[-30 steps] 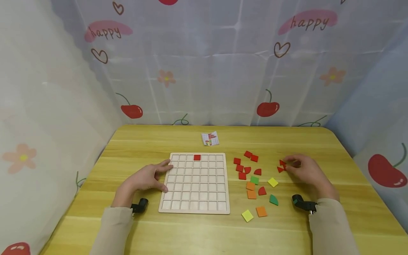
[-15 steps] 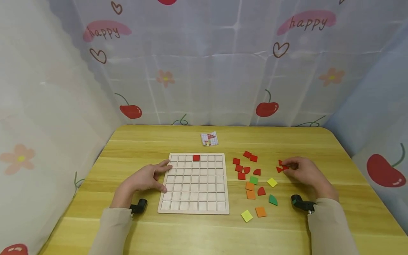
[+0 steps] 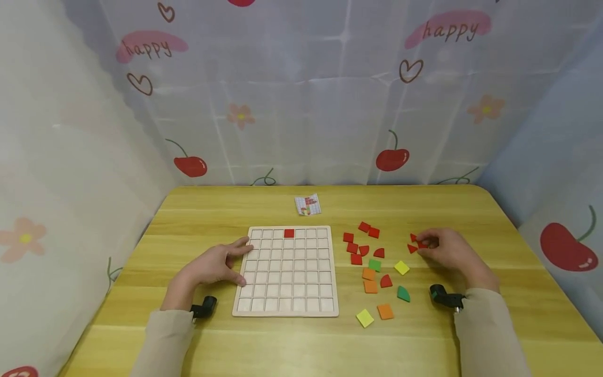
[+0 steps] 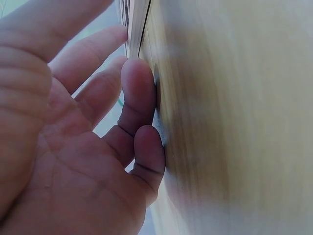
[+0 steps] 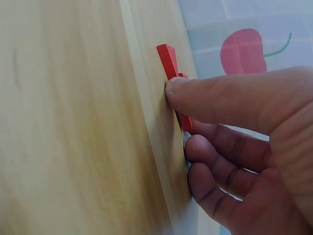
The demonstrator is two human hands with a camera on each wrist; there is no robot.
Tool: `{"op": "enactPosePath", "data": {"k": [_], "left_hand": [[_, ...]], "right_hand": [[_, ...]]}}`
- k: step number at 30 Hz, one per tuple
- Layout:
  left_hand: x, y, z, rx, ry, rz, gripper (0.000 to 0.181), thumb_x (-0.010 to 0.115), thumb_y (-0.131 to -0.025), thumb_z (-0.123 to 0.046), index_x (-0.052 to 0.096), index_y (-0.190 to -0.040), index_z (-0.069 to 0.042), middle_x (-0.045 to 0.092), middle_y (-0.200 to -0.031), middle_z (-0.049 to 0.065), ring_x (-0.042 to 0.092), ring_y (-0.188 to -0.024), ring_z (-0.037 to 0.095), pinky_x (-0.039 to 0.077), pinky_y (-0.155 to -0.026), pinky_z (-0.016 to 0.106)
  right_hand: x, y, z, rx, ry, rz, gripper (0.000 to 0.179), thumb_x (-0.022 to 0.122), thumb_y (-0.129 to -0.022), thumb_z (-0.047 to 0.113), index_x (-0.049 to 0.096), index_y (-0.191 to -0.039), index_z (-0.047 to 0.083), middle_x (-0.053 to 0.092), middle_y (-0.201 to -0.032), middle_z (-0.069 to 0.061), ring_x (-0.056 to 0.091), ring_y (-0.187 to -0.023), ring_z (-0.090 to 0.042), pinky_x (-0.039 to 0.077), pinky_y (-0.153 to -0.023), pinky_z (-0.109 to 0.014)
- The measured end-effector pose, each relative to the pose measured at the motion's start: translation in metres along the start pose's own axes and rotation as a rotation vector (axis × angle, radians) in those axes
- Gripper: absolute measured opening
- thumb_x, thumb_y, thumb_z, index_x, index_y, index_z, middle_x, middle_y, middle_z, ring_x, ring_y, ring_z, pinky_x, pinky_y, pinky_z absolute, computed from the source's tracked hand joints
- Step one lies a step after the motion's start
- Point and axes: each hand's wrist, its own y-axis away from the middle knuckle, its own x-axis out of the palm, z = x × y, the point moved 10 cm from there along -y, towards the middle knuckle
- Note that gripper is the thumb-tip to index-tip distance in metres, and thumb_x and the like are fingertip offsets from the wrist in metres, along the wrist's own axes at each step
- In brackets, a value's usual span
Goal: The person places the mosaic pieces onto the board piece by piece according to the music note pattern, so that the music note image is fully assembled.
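Carefully now: take one triangle, leave its neighbours lying

Out at the far right of the scatter, the right hand (image 3: 447,250) has its fingers narrow, thumb and index either side of a red triangle (image 3: 423,244) that they appear to pinch low at the desk (image 3: 245,345). The right wrist view shows the thumb laid across the red but hides the index, so how firm the hold is I cannot tell. Two other red triangles (image 3: 413,237) lie just beside it, and that crowding looks like the main trouble: catching a second piece would be easy. Better to grip by opposite edges and lift straight up before any sideways move. The piece looks thin, so I judge a light squeeze enough; a hard one may make it tip or skid.

Meanwhile the left hand (image 3: 214,262) touches the left edge of the grid board (image 3: 286,277), fingers spread wide and gripping nothing. It makes a sensible brace, provided it presses lightly and doesn't nudge the board, where a red square (image 3: 289,233) sits in the top row. Loose orange squares (image 3: 370,287) and red quarter-rounds (image 3: 386,281) lie between board and right hand, so height helps
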Motion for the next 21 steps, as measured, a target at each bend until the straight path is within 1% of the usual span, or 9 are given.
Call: {"op": "enactPosePath", "data": {"k": [3,6,11,14,21], "left_hand": [[0.002,0.000,0.000,-0.005,0.006,0.003,0.094,0.093,-0.073,-0.029,0.049,-0.155,-0.017,0.026,-0.172,0.004,0.042,-0.067,0.015,0.038,-0.066,0.025],[0.002,0.000,0.001,-0.010,-0.001,0.006,0.093,0.093,-0.074,-0.029,0.048,-0.155,-0.018,0.025,-0.172,0.002,0.041,-0.067,0.015,0.038,-0.067,0.025],[0.001,-0.001,0.000,-0.001,0.000,0.000,0.094,0.093,-0.073,-0.028,0.048,-0.155,-0.017,0.025,-0.172,0.003,0.042,-0.069,0.016,0.038,-0.071,0.026],[0.000,-0.001,-0.002,-0.003,0.008,-0.002,0.094,0.093,-0.073,-0.029,0.048,-0.155,-0.017,0.025,-0.172,0.003,0.043,-0.070,0.016,0.038,-0.073,0.026],[0.002,-0.002,0.000,-0.018,0.009,0.000,0.095,0.094,-0.072,-0.029,0.048,-0.155,-0.019,0.025,-0.172,0.000,0.041,-0.067,0.014,0.038,-0.070,0.025]], "right_hand": [[0.001,0.001,-0.003,-0.003,0.005,-0.001,0.033,0.076,-0.093,0.019,0.070,-0.119,-0.001,0.069,-0.104,-0.015,0.060,-0.092,-0.026,0.049,-0.080,-0.037],[0.000,0.003,-0.007,0.006,-0.013,-0.006,0.035,0.075,-0.093,0.020,0.070,-0.121,0.000,0.069,-0.105,-0.014,0.060,-0.093,-0.025,0.049,-0.079,-0.035],[-0.002,0.005,-0.012,0.032,-0.044,-0.009,0.036,0.073,-0.094,0.022,0.070,-0.124,0.002,0.068,-0.106,-0.014,0.059,-0.094,-0.025,0.048,-0.078,-0.033],[-0.004,0.005,-0.012,0.027,-0.044,-0.012,0.035,0.073,-0.094,0.022,0.070,-0.124,0.003,0.068,-0.106,-0.014,0.059,-0.093,-0.025,0.048,-0.078,-0.033],[-0.007,0.004,-0.013,0.017,-0.044,-0.042,0.034,0.073,-0.095,0.020,0.070,-0.124,0.002,0.069,-0.108,-0.014,0.060,-0.094,-0.024,0.049,-0.079,-0.034]]}}
